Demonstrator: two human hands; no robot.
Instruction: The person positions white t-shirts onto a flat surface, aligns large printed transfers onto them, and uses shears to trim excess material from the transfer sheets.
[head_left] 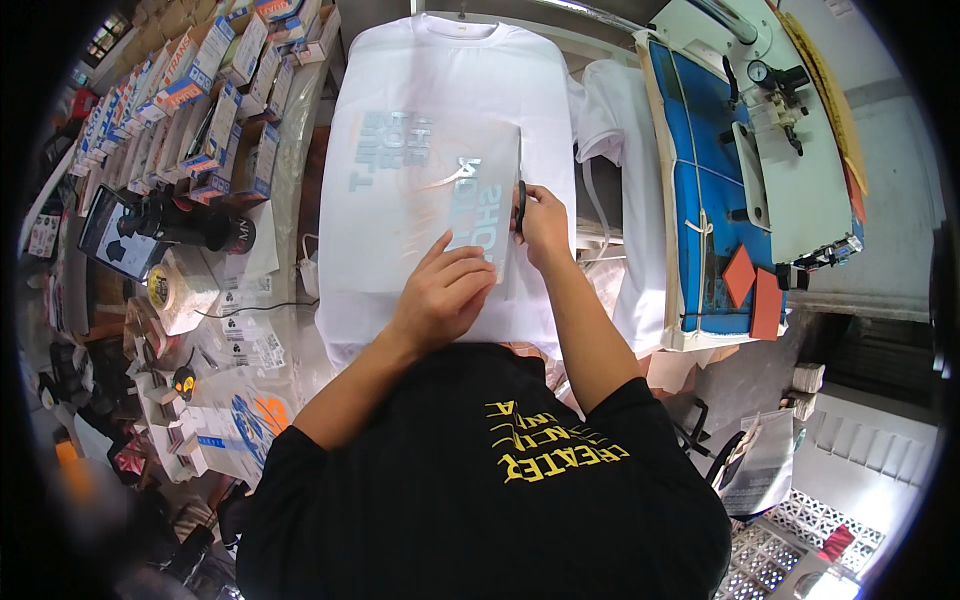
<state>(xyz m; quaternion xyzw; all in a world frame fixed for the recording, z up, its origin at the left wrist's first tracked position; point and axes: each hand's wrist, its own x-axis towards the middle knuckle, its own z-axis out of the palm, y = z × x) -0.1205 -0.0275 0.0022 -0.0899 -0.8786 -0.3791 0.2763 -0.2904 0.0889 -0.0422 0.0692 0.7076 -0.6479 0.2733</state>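
Note:
A white T-shirt lies flat in front of me, its neckline at the far end. On it rests a translucent transfer film sheet with pale blue block lettering. My left hand lies on the sheet's near right part, fingers stretched out and touching the film. At the sheet's right edge my right hand is closed around black-handled scissors. The scissors' blades run along that edge; exactly how far they bite into the film I cannot tell.
Right of the shirt hangs more white fabric, beside a heat press with a blue pad and reddish pads. At left stand several small boxes, a tablet, a dark cylindrical object and a tape roll.

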